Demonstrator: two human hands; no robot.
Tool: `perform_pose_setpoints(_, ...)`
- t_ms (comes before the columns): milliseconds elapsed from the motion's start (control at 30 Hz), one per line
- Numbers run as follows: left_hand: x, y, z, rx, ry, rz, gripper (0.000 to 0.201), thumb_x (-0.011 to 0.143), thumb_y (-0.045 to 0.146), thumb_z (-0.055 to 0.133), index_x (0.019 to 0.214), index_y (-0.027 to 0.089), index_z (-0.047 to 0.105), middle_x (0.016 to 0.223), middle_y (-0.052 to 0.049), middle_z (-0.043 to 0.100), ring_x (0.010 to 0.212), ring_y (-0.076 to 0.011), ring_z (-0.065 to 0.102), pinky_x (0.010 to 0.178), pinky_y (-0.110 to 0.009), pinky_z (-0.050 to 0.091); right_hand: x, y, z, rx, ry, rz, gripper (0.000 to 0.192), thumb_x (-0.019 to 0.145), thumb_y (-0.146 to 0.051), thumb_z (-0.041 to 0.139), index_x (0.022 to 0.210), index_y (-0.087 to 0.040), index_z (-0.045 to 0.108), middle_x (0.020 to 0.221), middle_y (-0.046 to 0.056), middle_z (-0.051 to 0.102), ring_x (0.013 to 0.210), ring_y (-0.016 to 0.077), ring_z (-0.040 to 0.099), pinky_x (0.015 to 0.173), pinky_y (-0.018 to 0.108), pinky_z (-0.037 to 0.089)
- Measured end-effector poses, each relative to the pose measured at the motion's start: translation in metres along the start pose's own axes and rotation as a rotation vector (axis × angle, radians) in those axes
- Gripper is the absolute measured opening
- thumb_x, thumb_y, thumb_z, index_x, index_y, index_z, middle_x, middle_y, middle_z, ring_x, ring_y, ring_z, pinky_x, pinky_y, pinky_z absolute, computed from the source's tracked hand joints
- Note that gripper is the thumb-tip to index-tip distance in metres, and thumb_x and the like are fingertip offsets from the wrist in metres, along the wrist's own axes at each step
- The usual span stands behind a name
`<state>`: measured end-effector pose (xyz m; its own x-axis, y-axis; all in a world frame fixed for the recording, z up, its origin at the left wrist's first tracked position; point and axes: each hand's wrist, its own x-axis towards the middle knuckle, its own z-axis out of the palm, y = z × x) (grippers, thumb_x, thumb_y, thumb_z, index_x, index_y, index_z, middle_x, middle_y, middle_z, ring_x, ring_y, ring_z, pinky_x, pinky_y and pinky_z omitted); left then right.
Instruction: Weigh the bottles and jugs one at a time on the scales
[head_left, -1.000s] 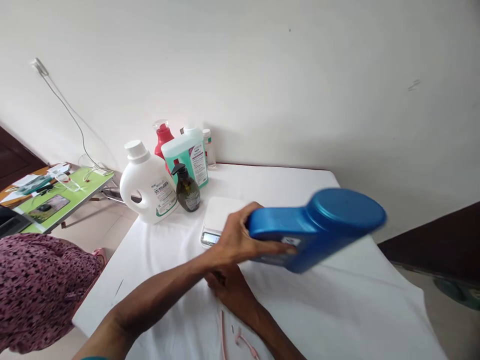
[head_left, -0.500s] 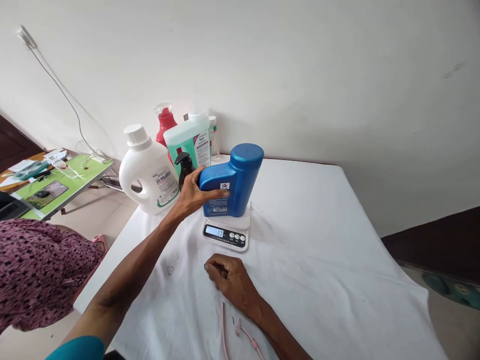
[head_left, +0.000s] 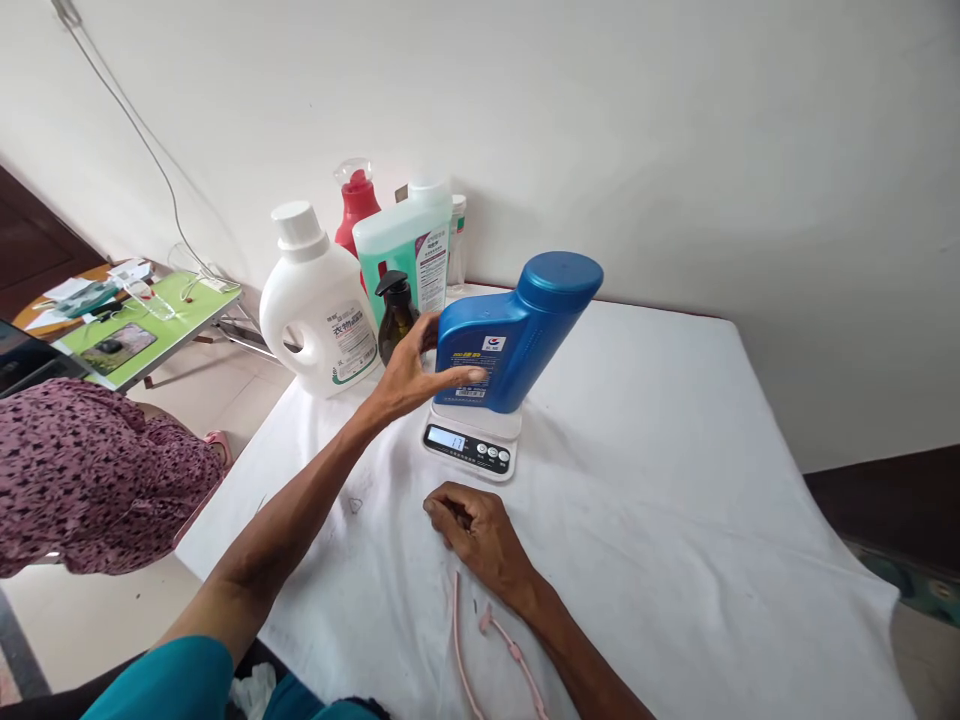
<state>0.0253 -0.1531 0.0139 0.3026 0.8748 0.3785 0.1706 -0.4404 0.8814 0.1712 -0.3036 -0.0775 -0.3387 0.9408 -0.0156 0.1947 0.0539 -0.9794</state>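
Observation:
A blue plastic bottle point(head_left: 517, 335) with a wide blue cap stands upright on a small white digital scale point(head_left: 471, 447) on the white-clothed table point(head_left: 675, 520). My left hand point(head_left: 409, 375) is at the bottle's left side with its fingers spread. Its thumb lies across the lower label and the other fingers reach up along the bottle's left edge. My right hand point(head_left: 480, 530) rests on the cloth just in front of the scale, fingers curled, with nothing in it. The scale's display is lit.
Behind the scale stand a white detergent jug point(head_left: 319, 305), a dark pump bottle point(head_left: 395, 315), a green bottle point(head_left: 409, 250) and a red spray bottle point(head_left: 356, 200). A pink cord point(head_left: 461, 650) lies by my right wrist. A person in a patterned garment point(head_left: 82, 470) sits left, near a green side table point(head_left: 142, 330).
My left hand swung the blue bottle in from the right, set it upright on the scale, and has now loosened its fingers. My right hand stayed put.

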Motion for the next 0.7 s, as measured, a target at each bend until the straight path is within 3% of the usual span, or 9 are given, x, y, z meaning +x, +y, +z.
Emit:
perform_pose_setpoints(100, -0.037, -0.023, -0.004, 0.049, 0.072, -0.034, 0.055, 0.1, 0.066, 0.058, 0.131, 0.019, 0.062, 0.136, -0.015, 0.07, 0.125, -0.0253, 0.068, 0.11, -0.041, 0.053, 0.0, 0.002, 0.0, 0.003, 0.0, 0.011, 0.033, 0.099, -0.045, 0.057, 0.076, -0.022, 0.064, 0.065, -0.002, 0.058, 0.056, 0.0141, 0.052, 0.055, 0.027, 0.04)
perform_pose_setpoints(167, -0.057, -0.044, -0.007, 0.093, 0.136, -0.107, 0.052, 0.107, 0.063, 0.044, 0.123, 0.018, 0.064, 0.127, -0.014, 0.072, 0.117, -0.0228, 0.07, 0.105, -0.039, 0.054, 0.0, 0.003, 0.0, 0.004, 0.0, 0.014, 0.035, 0.1, -0.047, 0.057, 0.077, -0.022, 0.065, 0.066, -0.001, 0.058, 0.056, 0.0143, 0.053, 0.056, 0.028, 0.041)
perform_pose_setpoints(333, -0.067, -0.088, -0.015, 0.022, 0.173, -0.272, 0.044, 0.102, 0.059, 0.054, 0.104, 0.016, 0.066, 0.086, -0.007, 0.073, 0.073, -0.0161, 0.067, 0.071, -0.03, 0.054, -0.001, 0.007, 0.0, -0.006, -0.001, 0.012, 0.037, 0.102, -0.049, 0.056, 0.08, -0.021, 0.065, 0.066, -0.002, 0.058, 0.056, 0.0141, 0.054, 0.055, 0.027, 0.041)
perform_pose_setpoints(467, -0.058, -0.094, -0.017, -0.015, 0.18, -0.305, 0.032, 0.097, 0.047, 0.058, 0.096, 0.016, 0.067, 0.079, -0.004, 0.07, 0.066, -0.014, 0.063, 0.061, -0.026, 0.049, -0.001, 0.008, 0.0, -0.002, -0.011, 0.015, 0.037, 0.103, -0.05, 0.056, 0.081, -0.021, 0.065, 0.067, -0.001, 0.059, 0.056, 0.0138, 0.054, 0.055, 0.027, 0.041)
perform_pose_setpoints(700, -0.061, -0.094, -0.015, 0.024, 0.157, -0.293, 0.022, 0.096, 0.037, 0.056, 0.098, 0.018, 0.066, 0.078, -0.002, 0.069, 0.067, -0.0138, 0.064, 0.065, -0.027, 0.05, -0.001, 0.009, 0.001, -0.022, 0.0, 0.013, 0.037, 0.103, -0.049, 0.057, 0.081, -0.021, 0.066, 0.067, -0.001, 0.059, 0.056, 0.0138, 0.055, 0.055, 0.027, 0.041)
